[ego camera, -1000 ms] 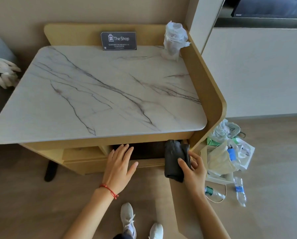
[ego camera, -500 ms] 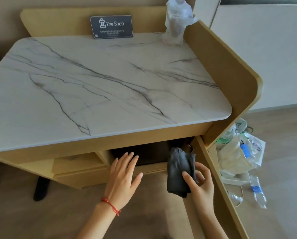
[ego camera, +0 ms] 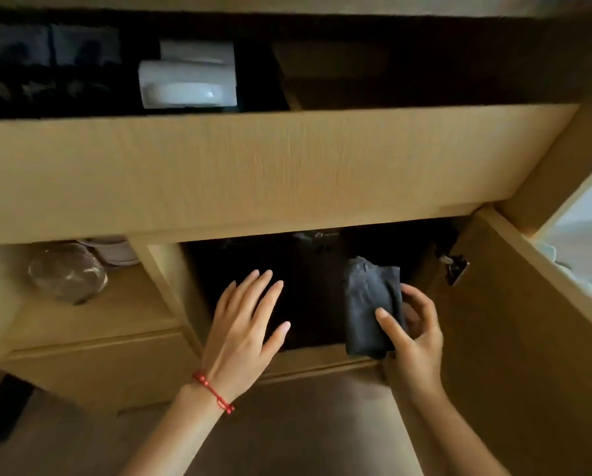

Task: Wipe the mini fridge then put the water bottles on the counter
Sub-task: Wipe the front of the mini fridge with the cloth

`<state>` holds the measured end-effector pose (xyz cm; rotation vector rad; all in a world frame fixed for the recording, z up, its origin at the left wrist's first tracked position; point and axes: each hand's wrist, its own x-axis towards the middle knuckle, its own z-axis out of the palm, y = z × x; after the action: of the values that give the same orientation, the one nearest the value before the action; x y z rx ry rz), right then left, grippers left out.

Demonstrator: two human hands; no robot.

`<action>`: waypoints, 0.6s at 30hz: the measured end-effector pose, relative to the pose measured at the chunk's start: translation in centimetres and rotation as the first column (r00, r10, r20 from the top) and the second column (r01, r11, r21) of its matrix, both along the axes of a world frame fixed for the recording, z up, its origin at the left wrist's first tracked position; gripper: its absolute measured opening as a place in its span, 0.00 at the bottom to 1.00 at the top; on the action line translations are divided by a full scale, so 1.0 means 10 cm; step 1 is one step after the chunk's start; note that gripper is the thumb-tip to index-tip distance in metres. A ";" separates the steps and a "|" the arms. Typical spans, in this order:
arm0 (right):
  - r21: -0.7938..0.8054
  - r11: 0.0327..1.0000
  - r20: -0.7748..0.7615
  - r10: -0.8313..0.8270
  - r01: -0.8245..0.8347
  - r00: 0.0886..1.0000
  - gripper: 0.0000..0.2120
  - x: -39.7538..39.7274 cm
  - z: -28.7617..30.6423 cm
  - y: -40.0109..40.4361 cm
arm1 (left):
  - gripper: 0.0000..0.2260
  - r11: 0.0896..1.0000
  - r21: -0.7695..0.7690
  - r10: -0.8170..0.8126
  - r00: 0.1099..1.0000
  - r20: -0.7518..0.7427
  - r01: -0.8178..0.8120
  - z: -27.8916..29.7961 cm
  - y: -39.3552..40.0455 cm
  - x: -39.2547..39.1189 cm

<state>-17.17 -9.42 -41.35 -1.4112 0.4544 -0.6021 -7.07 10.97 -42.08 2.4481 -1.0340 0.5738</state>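
The black mini fridge (ego camera: 315,290) sits in a dark recess under the wooden cabinet, its front facing me. My left hand (ego camera: 245,324), with a red bracelet at the wrist, is spread flat with fingers apart against the fridge's front at its left side. My right hand (ego camera: 413,334) grips a folded dark grey cloth (ego camera: 370,304) in front of the fridge's right side. No water bottles are in view.
The cabinet door (ego camera: 514,338) stands swung out on the right, hinge showing. A glass jar (ego camera: 66,273) and white dishes (ego camera: 116,250) sit on the shelf at left. An upper drawer holds a white box (ego camera: 188,80) and dark packets.
My view has dropped below the marble counter to the cabinet's front. Both hands have moved forward to the fridge; the cloth stays in my right hand.
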 end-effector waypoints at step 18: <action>-0.257 0.937 0.427 -0.108 0.236 0.898 0.25 0.94 -1.26 0.18 | 0.21 0.990 -0.094 0.132 0.898 0.420 -0.102 -0.98 0.05 0.60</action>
<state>-7.72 -7.64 -53.99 -1.4913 0.1547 -1.1273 -1.07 11.52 -51.92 2.3871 -1.0036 1.2075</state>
